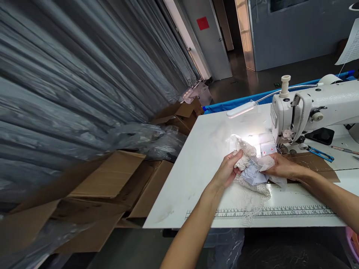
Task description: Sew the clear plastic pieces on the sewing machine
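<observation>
So the left hand (230, 169) was mostly closed, thumb pressed over a bunch of off-white lace (246, 148). The right hand (282, 166) had its fingers curled in, pinching some sheer cloth (266, 163), though its fingertips were partly hidden. A crumpled pale blue cloth (254, 173) sat between the two hands, all of it just left of the needle area on the sewing machine (322, 102), above the white table (182, 175). Lacy edging trailed down over the printed ruler (276, 213).

Off to the left, a big open cardboard box (108, 175) had its flaps splayed, with clear, wrinkly plastic (63, 233) spilling around the near flaps; couldn't tell what was deeper in. More shiny plastic (164, 140) was heaped behind it, then a smaller open box (185, 114), all beside a grey, deeply pleated curtain (84, 74).
</observation>
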`<action>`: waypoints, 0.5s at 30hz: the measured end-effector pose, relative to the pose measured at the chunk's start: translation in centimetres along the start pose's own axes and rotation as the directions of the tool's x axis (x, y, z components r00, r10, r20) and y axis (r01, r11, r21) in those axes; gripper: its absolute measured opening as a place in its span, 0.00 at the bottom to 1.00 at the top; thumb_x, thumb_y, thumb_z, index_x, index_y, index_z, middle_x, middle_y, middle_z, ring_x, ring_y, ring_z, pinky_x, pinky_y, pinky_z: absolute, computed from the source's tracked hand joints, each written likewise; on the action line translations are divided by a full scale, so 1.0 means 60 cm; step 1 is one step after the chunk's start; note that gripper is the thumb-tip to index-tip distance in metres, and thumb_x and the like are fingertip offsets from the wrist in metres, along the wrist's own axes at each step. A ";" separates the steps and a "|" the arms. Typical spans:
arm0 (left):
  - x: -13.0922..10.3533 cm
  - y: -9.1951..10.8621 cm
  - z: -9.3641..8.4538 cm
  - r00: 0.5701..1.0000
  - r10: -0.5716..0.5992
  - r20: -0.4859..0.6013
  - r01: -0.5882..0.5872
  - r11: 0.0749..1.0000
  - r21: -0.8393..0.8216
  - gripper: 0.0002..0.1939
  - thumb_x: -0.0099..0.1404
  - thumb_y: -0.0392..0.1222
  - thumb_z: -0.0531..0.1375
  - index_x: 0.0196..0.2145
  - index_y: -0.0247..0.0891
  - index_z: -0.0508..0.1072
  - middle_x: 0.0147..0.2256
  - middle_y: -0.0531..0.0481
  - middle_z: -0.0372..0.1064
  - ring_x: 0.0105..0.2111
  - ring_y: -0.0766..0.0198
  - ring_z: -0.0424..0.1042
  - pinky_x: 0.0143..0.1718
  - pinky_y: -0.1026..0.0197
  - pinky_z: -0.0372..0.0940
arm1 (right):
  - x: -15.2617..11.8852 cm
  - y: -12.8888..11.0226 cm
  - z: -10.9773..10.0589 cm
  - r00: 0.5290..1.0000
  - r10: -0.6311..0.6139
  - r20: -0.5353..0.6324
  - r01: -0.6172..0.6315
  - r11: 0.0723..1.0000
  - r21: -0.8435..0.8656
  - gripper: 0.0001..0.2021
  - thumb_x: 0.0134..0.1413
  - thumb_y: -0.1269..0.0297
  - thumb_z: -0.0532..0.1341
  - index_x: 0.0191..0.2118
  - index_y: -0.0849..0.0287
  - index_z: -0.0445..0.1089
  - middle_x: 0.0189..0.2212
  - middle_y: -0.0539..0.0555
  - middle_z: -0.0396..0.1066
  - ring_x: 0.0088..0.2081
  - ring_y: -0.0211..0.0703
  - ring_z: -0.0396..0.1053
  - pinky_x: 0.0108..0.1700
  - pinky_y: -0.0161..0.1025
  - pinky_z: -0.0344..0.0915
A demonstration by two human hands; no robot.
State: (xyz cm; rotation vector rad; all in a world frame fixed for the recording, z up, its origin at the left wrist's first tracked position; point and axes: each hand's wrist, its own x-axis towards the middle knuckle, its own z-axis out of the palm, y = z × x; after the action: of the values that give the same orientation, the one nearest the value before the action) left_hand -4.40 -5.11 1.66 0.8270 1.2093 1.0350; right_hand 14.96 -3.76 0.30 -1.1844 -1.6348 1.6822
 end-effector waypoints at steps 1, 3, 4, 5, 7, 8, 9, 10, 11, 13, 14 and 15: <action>0.000 0.000 -0.002 1.000 0.010 0.017 -0.010 1.000 0.004 0.23 0.43 0.56 0.72 0.28 0.36 0.72 0.23 0.54 0.68 0.20 0.70 0.65 0.18 0.68 0.56 | -0.001 -0.002 0.000 1.000 0.010 0.015 -0.010 0.999 0.035 0.15 0.33 0.56 0.72 0.21 0.57 0.67 0.19 0.47 0.67 0.23 0.37 0.63 0.23 0.32 0.60; 0.000 0.001 -0.006 0.998 0.048 0.038 -0.049 0.999 0.020 0.23 0.40 0.53 0.74 0.29 0.36 0.74 0.26 0.52 0.71 0.25 0.66 0.70 0.25 0.66 0.63 | -0.004 -0.008 -0.002 0.997 0.028 0.065 -0.036 0.992 0.122 0.17 0.31 0.54 0.73 0.23 0.57 0.68 0.20 0.47 0.68 0.23 0.37 0.63 0.24 0.33 0.61; -0.001 0.002 -0.007 0.996 0.078 0.044 -0.079 0.996 0.034 0.23 0.39 0.52 0.75 0.29 0.36 0.75 0.27 0.51 0.73 0.28 0.64 0.72 0.29 0.65 0.66 | -0.006 -0.011 -0.004 0.997 0.029 0.076 -0.041 0.986 0.163 0.18 0.30 0.53 0.73 0.24 0.57 0.68 0.21 0.48 0.68 0.24 0.37 0.64 0.24 0.33 0.62; -0.002 0.003 -0.008 0.992 0.113 0.051 -0.116 0.992 0.057 0.23 0.39 0.50 0.75 0.30 0.36 0.76 0.29 0.50 0.74 0.32 0.61 0.73 0.34 0.63 0.68 | -0.007 -0.013 -0.005 0.997 0.029 0.072 -0.043 0.979 0.200 0.19 0.31 0.51 0.73 0.25 0.57 0.69 0.22 0.49 0.70 0.24 0.38 0.65 0.25 0.34 0.63; -0.006 0.008 -0.012 0.977 0.192 0.094 -0.204 0.968 0.146 0.22 0.42 0.48 0.74 0.34 0.37 0.77 0.34 0.47 0.76 0.39 0.57 0.74 0.41 0.60 0.68 | -0.007 -0.015 -0.005 0.999 0.042 0.009 -0.043 0.961 0.272 0.22 0.33 0.46 0.72 0.29 0.58 0.70 0.26 0.53 0.73 0.27 0.41 0.68 0.26 0.36 0.66; -0.010 0.012 -0.014 0.965 0.224 0.139 -0.250 0.946 0.206 0.21 0.44 0.47 0.74 0.36 0.37 0.78 0.37 0.46 0.76 0.41 0.55 0.74 0.43 0.59 0.68 | -0.006 -0.013 -0.005 0.997 0.056 -0.052 -0.038 0.953 0.300 0.23 0.35 0.44 0.71 0.30 0.58 0.70 0.28 0.55 0.74 0.28 0.42 0.69 0.27 0.37 0.66; -0.015 0.018 -0.018 0.950 0.242 0.197 -0.289 0.920 0.265 0.21 0.45 0.45 0.73 0.38 0.38 0.78 0.41 0.44 0.76 0.44 0.53 0.74 0.45 0.57 0.68 | -0.004 -0.010 -0.003 0.989 0.071 -0.130 -0.027 0.949 0.314 0.24 0.37 0.42 0.70 0.31 0.58 0.70 0.29 0.56 0.74 0.28 0.43 0.70 0.27 0.37 0.67; -0.020 0.024 -0.022 0.932 0.247 0.265 -0.326 0.891 0.317 0.21 0.46 0.44 0.73 0.39 0.39 0.78 0.45 0.43 0.75 0.47 0.51 0.73 0.46 0.55 0.68 | -0.001 -0.005 -0.001 0.974 0.081 -0.210 -0.012 0.951 0.310 0.24 0.39 0.40 0.68 0.31 0.57 0.69 0.28 0.56 0.74 0.28 0.44 0.70 0.26 0.38 0.67; -0.025 0.031 -0.028 0.909 0.238 0.343 -0.360 0.863 0.355 0.20 0.47 0.44 0.72 0.39 0.41 0.79 0.49 0.42 0.74 0.50 0.49 0.72 0.49 0.53 0.67 | 0.002 0.000 0.001 0.957 0.083 -0.278 0.002 0.956 0.293 0.24 0.41 0.39 0.66 0.31 0.57 0.69 0.28 0.56 0.74 0.28 0.45 0.70 0.26 0.38 0.67; -0.035 0.043 -0.040 0.846 0.210 0.490 -0.420 0.829 0.370 0.16 0.50 0.44 0.70 0.39 0.44 0.79 0.56 0.43 0.69 0.58 0.46 0.66 0.56 0.49 0.62 | 0.008 0.010 0.005 0.927 0.071 -0.369 0.020 0.971 0.237 0.23 0.45 0.39 0.63 0.30 0.56 0.67 0.27 0.55 0.73 0.27 0.45 0.70 0.25 0.38 0.65; -0.039 0.048 -0.046 0.814 0.203 0.545 -0.443 0.823 0.355 0.15 0.51 0.45 0.70 0.39 0.46 0.79 0.58 0.45 0.67 0.61 0.47 0.63 0.59 0.48 0.59 | 0.011 0.013 0.006 0.919 0.063 -0.389 0.022 0.977 0.210 0.22 0.46 0.40 0.62 0.29 0.56 0.67 0.26 0.55 0.72 0.27 0.45 0.69 0.25 0.38 0.65; -0.041 0.050 -0.051 0.788 0.206 0.580 -0.461 0.823 0.334 0.15 0.52 0.47 0.69 0.39 0.47 0.79 0.59 0.46 0.65 0.63 0.47 0.60 0.61 0.47 0.57 | 0.012 0.014 0.007 0.917 0.057 -0.395 0.021 0.982 0.190 0.21 0.47 0.41 0.62 0.29 0.56 0.66 0.26 0.55 0.72 0.27 0.45 0.69 0.24 0.37 0.64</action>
State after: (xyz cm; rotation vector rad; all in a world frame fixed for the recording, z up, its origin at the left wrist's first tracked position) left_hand -8.06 -6.52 4.72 1.6464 0.8412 0.7232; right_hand 14.44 -3.50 -0.72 -1.3422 -1.1888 1.4487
